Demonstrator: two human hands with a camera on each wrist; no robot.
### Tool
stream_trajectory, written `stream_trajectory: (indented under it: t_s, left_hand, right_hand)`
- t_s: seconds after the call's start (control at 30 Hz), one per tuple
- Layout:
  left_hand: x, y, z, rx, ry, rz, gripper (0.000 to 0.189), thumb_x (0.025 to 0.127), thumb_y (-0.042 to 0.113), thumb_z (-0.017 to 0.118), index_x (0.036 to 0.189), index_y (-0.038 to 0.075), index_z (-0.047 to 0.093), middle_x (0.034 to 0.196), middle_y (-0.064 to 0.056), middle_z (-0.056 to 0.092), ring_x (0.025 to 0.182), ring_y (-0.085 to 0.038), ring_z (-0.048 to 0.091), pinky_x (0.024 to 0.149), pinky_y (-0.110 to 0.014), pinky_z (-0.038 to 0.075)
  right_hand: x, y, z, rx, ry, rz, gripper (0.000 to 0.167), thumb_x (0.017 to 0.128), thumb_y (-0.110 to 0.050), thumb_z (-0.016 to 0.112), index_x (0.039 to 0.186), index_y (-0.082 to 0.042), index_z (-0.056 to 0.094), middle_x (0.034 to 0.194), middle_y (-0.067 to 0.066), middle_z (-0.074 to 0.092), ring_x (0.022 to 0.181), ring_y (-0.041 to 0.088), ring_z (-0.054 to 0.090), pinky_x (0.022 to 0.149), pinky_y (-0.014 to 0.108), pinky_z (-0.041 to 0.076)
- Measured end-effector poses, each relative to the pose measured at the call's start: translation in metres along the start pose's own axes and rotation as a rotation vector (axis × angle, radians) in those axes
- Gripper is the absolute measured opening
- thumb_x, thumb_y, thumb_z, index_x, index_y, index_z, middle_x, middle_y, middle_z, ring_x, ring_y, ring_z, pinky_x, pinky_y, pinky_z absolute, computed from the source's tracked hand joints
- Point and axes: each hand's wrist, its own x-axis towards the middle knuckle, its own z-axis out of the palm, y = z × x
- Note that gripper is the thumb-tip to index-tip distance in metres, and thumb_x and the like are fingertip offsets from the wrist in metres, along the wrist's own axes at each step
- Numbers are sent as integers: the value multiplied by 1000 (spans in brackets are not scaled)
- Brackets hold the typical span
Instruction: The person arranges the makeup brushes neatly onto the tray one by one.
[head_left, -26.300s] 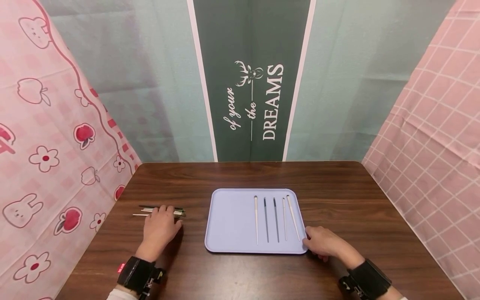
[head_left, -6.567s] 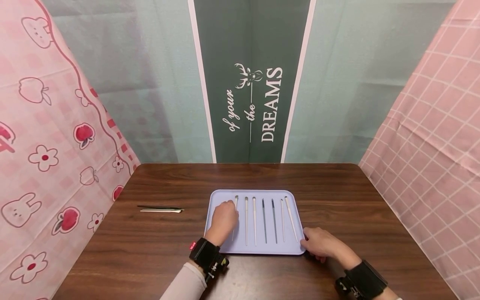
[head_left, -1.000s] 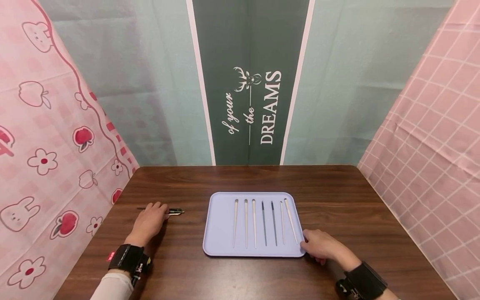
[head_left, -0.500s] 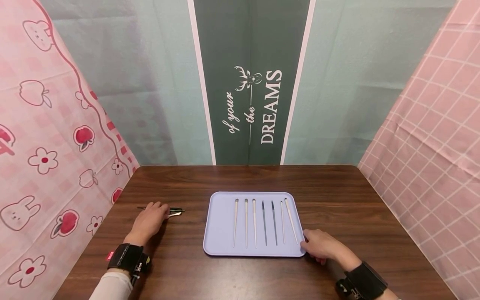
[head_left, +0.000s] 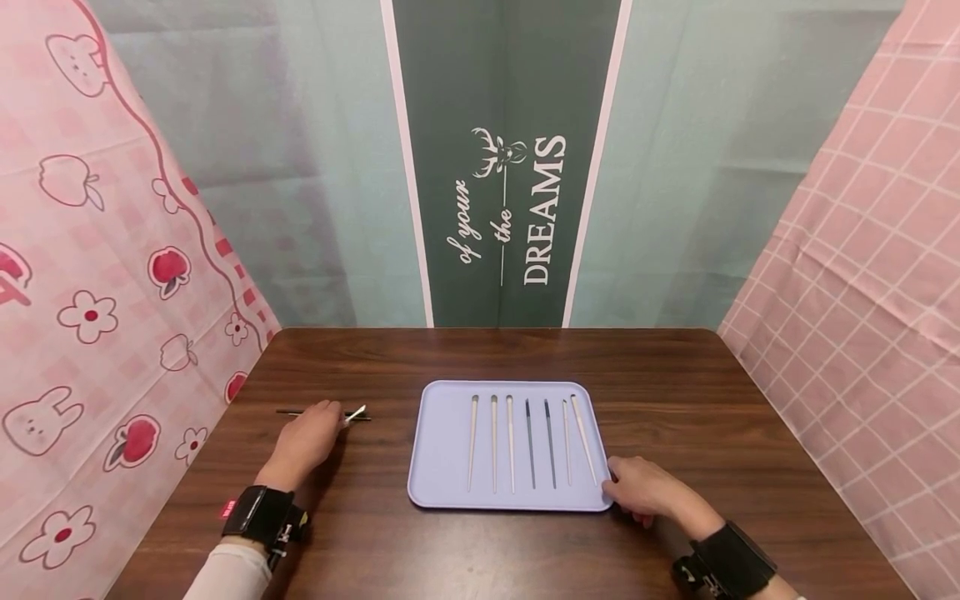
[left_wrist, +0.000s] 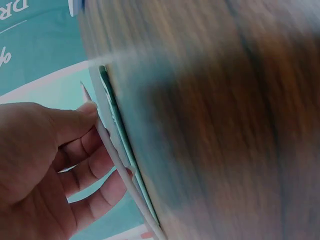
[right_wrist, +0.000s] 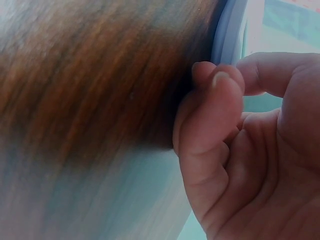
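Observation:
My left hand [head_left: 311, 435] pinches a slim white makeup brush [head_left: 357, 412] between thumb and fingertips at the table's left, its head tilted up. In the left wrist view this brush [left_wrist: 117, 157] runs slantwise along the fingers, the thumb near one end. A dark green brush [left_wrist: 125, 132] lies on the table just beyond it. At the pale purple tray's [head_left: 442, 500] near right corner, my right hand [head_left: 641, 486] holds the rim with its fingers curled. Several white and dark brushes [head_left: 512, 450] lie side by side across the tray's middle and right.
The brown wooden table [head_left: 480, 554] carries the tray at its centre. Behind it hangs a green curtain [head_left: 502, 100] with white lettering. Pink patterned cloths [head_left: 90, 358] stand along both sides. Bare tray surface shows left of the row of brushes.
Since the oldest frame, the left pile has shrunk and the tray's row has grown leftward. In the last second my left hand has lifted the white brush's head off the table. Right hand stays put.

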Motion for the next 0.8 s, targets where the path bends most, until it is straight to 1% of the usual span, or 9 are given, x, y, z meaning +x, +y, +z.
stream_trajectory:
  t_s: [0.1, 0.17, 0.23, 0.4, 0.5, 0.67, 0.8]
  left_hand:
    - [1, 5, -1, 9, -17, -17, 13, 94, 11, 67, 85, 7, 59, 78, -6, 58, 73, -27, 63, 61, -46, 52]
    - [3, 9, -1, -4, -24, -31, 12, 94, 11, 66, 84, 7, 59, 77, -5, 59, 69, -26, 63, 59, -45, 51]
    - [4, 13, -2, -14, -23, -31, 13, 93, 12, 66, 83, 7, 59, 75, -5, 59, 66, -25, 62, 57, -44, 50]
    - [7, 28, -4, -47, 27, -26, 15, 88, 11, 67, 78, 8, 56, 70, -4, 57, 60, -22, 57, 55, -42, 48]
    - [9, 38, -5, -79, 54, -41, 15, 87, 10, 66, 77, 8, 56, 69, -4, 56, 58, -21, 55, 55, -42, 47]
    - [10, 56, -6, -122, 75, -69, 17, 89, 7, 65, 74, 4, 58, 66, -9, 59, 57, -26, 58, 55, -45, 49]
    - [12, 69, -6, -115, 78, -81, 20, 89, 5, 66, 70, 1, 59, 63, -14, 60, 56, -32, 61, 54, -48, 50]
  right_hand:
    - [0, 0, 0, -1, -2, 1, 17, 93, -14, 61, 80, -9, 52, 62, 7, 55, 47, 19, 55, 41, 31, 49]
    - [1, 0, 0, -1, -3, 1, 17, 93, -14, 61, 80, -9, 52, 62, 7, 55, 47, 19, 55, 41, 32, 49]
    - [1, 1, 0, 2, -4, 1, 17, 93, -14, 61, 80, -9, 52, 62, 7, 55, 48, 19, 55, 41, 32, 49]
    - [1, 1, 0, 4, -1, 0, 16, 92, -14, 61, 79, -9, 52, 62, 7, 55, 47, 19, 55, 41, 32, 48]
    - [1, 1, -1, 2, 0, -1, 16, 92, -14, 60, 79, -9, 52, 62, 7, 55, 47, 19, 55, 41, 32, 49]
    - [1, 2, 0, -1, 2, -2, 17, 92, -14, 61, 79, -9, 52, 62, 7, 55, 47, 19, 55, 41, 32, 49]
    - [2, 2, 1, -2, 5, -7, 17, 93, -14, 61, 79, -9, 52, 62, 6, 55, 47, 19, 55, 41, 31, 48]
